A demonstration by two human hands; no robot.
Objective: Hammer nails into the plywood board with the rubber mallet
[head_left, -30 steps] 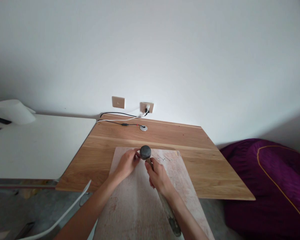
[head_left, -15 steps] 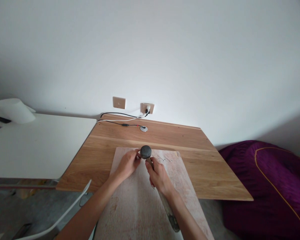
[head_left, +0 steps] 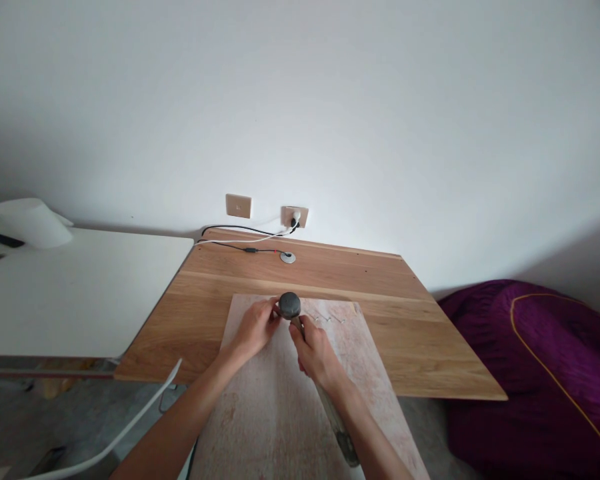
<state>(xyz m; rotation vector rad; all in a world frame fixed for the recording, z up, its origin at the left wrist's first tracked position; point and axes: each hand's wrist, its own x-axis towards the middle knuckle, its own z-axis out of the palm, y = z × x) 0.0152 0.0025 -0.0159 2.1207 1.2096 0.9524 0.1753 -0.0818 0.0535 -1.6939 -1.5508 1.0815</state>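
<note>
My right hand is wrapped round the handle of a hammer, high up near its dark round head. The long handle slants down towards me, and its end shows beside my forearm. My left hand is closed in a pinch just left of the hammer head. Whatever its fingertips hold is hidden behind the head. Several thin nails stick up in a row from the pale wooden board, right of the hammer head.
The board lies on a wooden desktop against the wall. Cables run along the back to a wall socket. To the left is a white table with a paper roll; a purple beanbag sits at right.
The hammer head has shifted slightly left and down, with my right hand moving along. My left hand keeps its pinch in the same place.
</note>
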